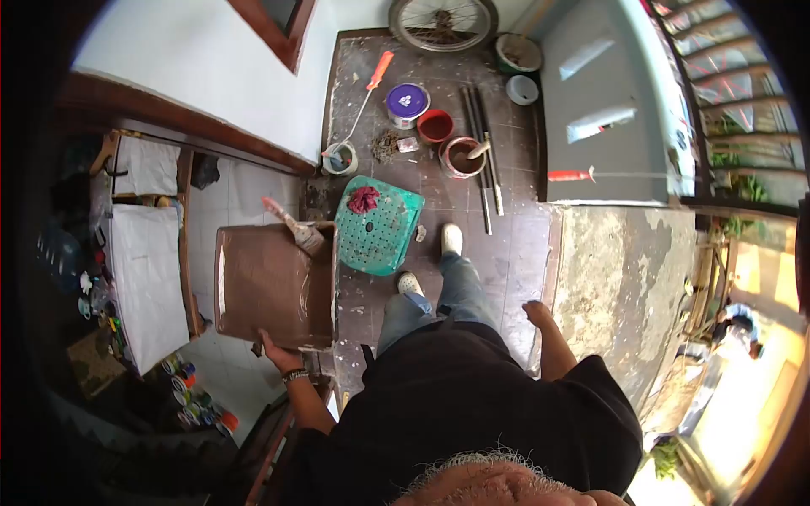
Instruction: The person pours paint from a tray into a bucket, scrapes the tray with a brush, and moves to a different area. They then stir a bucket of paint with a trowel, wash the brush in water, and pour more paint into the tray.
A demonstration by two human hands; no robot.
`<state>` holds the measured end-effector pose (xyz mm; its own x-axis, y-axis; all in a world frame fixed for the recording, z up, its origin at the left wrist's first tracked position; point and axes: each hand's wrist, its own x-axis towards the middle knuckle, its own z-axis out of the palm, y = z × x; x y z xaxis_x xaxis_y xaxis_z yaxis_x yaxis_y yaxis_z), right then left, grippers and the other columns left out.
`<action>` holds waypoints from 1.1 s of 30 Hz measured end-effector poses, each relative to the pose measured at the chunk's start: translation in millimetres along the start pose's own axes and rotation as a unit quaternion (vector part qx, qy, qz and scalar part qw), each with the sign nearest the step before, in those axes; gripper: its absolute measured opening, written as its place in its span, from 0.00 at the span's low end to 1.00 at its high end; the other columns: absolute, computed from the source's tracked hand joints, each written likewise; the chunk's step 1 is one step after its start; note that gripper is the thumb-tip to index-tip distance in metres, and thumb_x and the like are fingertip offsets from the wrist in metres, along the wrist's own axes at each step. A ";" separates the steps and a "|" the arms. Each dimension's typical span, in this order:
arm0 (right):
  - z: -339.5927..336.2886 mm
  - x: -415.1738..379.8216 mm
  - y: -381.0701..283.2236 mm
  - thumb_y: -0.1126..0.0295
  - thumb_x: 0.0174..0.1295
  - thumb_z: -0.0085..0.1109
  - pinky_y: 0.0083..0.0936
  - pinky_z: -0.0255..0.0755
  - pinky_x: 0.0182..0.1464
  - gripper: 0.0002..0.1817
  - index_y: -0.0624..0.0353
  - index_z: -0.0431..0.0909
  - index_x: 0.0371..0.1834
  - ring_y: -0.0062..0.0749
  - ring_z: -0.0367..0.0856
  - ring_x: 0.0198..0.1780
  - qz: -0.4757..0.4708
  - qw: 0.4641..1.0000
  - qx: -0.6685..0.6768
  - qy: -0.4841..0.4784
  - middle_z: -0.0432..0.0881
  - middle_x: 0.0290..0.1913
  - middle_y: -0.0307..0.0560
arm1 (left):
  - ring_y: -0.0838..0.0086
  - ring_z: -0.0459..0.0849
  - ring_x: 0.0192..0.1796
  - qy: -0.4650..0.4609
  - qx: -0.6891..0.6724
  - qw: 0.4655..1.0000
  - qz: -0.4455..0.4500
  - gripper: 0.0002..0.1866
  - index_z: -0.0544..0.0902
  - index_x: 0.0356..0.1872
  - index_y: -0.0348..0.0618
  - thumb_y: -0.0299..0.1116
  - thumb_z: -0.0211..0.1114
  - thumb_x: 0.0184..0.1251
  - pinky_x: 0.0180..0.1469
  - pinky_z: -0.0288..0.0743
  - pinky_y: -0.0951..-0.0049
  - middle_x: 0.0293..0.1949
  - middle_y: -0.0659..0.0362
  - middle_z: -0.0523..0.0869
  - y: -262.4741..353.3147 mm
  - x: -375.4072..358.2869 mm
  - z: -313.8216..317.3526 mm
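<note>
2 hands, left gripping box, paintbrush partly inside

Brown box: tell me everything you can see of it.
The box is brown, rectangular and open toward the camera, with upright walls around a broad, flat bottom. It could be card or plastic; I cannot tell which. A pale, glossy streak runs along its left side. The left hand holds it at the near edge. A brush rests at its far right corner, handle sticking out past the far edge. It is left of the green stool; whether they touch is unclear.
</note>
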<state>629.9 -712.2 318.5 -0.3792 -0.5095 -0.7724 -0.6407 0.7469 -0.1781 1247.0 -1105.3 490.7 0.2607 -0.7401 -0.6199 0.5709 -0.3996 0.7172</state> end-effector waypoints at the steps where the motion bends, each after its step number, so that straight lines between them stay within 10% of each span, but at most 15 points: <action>1: 0.0 -38.6 4.0 0.58 0.70 0.53 0.39 0.81 0.48 0.23 0.68 0.79 0.56 0.49 0.86 0.50 0.048 0.994 0.093 0.010 0.84 0.53 0.62 | 0.58 0.71 0.69 -0.031 0.006 0.999 -0.006 0.35 0.65 0.73 0.40 0.54 0.57 0.74 0.71 0.64 0.54 0.70 0.54 0.72 1.2 -3.8 0.6; 6: 63.5 -165.6 36.4 0.57 0.67 0.58 0.35 0.81 0.38 0.28 0.71 0.77 0.60 0.43 0.89 0.38 0.189 0.866 0.440 0.143 0.86 0.47 0.57 | 0.57 0.71 0.68 -0.190 0.064 0.979 -0.028 0.35 0.65 0.72 0.40 0.53 0.57 0.74 0.70 0.65 0.54 0.69 0.54 0.72 -9.0 -10.9 71.9; 9: 110.0 -231.8 53.8 0.58 0.67 0.58 0.35 0.82 0.37 0.25 0.67 0.78 0.60 0.41 0.89 0.39 0.243 0.838 0.468 0.137 0.86 0.47 0.56 | 0.58 0.72 0.68 -0.237 0.110 0.962 -0.077 0.33 0.66 0.71 0.40 0.52 0.55 0.75 0.70 0.65 0.54 0.68 0.53 0.74 -26.7 -30.8 106.5; 12: 216.7 -261.4 111.6 0.59 0.67 0.59 0.34 0.81 0.37 0.24 0.63 0.79 0.60 0.37 0.89 0.39 0.196 0.924 0.279 0.175 0.87 0.46 0.53 | 0.58 0.73 0.68 -0.277 0.160 0.939 -0.124 0.32 0.67 0.71 0.39 0.52 0.54 0.76 0.71 0.64 0.55 0.68 0.53 0.75 -59.8 -59.3 140.2; 20: 344.5 -307.7 186.8 0.59 0.65 0.61 0.34 0.81 0.41 0.22 0.64 0.82 0.55 0.37 0.87 0.37 0.247 0.816 0.516 0.081 0.87 0.43 0.53 | 0.59 0.75 0.66 -0.337 0.305 0.878 -0.153 0.34 0.68 0.70 0.37 0.48 0.62 0.70 0.67 0.68 0.55 0.65 0.53 0.76 -213.5 -155.0 173.1; 23: 315.5 -324.5 211.7 0.59 0.65 0.60 0.33 0.81 0.43 0.22 0.64 0.81 0.55 0.37 0.88 0.37 0.242 0.856 0.435 0.141 0.87 0.44 0.54 | 0.58 0.76 0.65 -0.399 0.360 0.833 -0.133 0.31 0.68 0.69 0.37 0.46 0.59 0.73 0.68 0.69 0.53 0.64 0.52 0.78 -278.3 -227.1 211.4; 27: 279.8 -343.0 239.1 0.59 0.65 0.59 0.33 0.80 0.45 0.22 0.63 0.81 0.57 0.36 0.88 0.37 0.292 0.760 0.543 0.204 0.88 0.44 0.55 | 0.58 0.77 0.64 -0.475 0.406 0.765 -0.155 0.30 0.69 0.69 0.37 0.44 0.62 0.71 0.67 0.70 0.54 0.63 0.53 0.79 -373.3 -310.9 268.4; 29: 265.2 -350.7 253.7 0.55 0.64 0.58 0.38 0.72 0.63 0.24 0.59 0.82 0.56 0.50 0.82 0.60 0.322 0.721 0.585 0.186 0.85 0.53 0.60 | 0.58 0.77 0.64 -0.502 0.446 0.721 -0.169 0.31 0.69 0.69 0.37 0.44 0.62 0.71 0.67 0.70 0.54 0.63 0.53 0.79 -422.4 -355.8 295.6; 33: 248.7 -355.8 277.3 0.59 0.65 0.59 0.32 0.80 0.47 0.23 0.62 0.81 0.58 0.37 0.88 0.38 0.374 0.675 0.581 0.258 0.88 0.45 0.54 | 0.61 0.77 0.64 -0.561 0.462 0.652 -0.215 0.30 0.71 0.68 0.39 0.45 0.63 0.71 0.68 0.68 0.59 0.63 0.55 0.79 -523.4 -433.4 364.1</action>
<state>753.2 -217.5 392.3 -0.6804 0.3396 -0.6494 0.7024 0.5549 -0.4458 551.7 -772.4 499.9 -0.7992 -0.1746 -0.5751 -0.4442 -0.4729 0.7609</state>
